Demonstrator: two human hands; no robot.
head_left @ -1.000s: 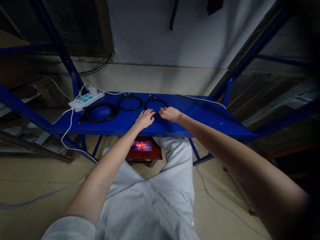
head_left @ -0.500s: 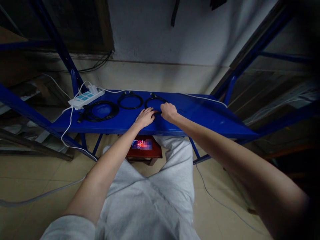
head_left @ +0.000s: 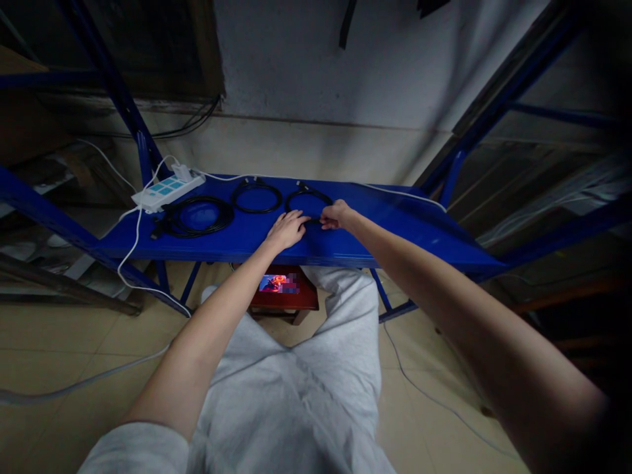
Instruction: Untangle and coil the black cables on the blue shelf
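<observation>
A black cable point(head_left: 309, 189) lies in a loop on the blue tabletop, its plug end toward the back. My left hand point(head_left: 285, 230) rests palm down over the loop's near left side, fingers stretched out and touching the cable. My right hand point(head_left: 336, 215) pinches the same cable on its near right side, with the fingertips pointing left. A short dark stretch of it shows between the two hands; what lies under the left palm is hidden. Just left is a second coiled black cable point(head_left: 257, 210), and farther left a thicker coil of black cable point(head_left: 205, 235).
A white power strip point(head_left: 168, 191) with a plugged-in adapter stands at the table's point(head_left: 405, 230) back left. A thin white cord point(head_left: 395, 192) runs along the back edge. Blue metal posts rise at both ends. Below, a lit phone point(head_left: 276, 283) lies on a red-brown stool point(head_left: 291, 303).
My right hand has shifted slightly right and turned from a fist-like grip to a fingertip pinch. The left hand stays nearly where it was. The phone's picture differs.
</observation>
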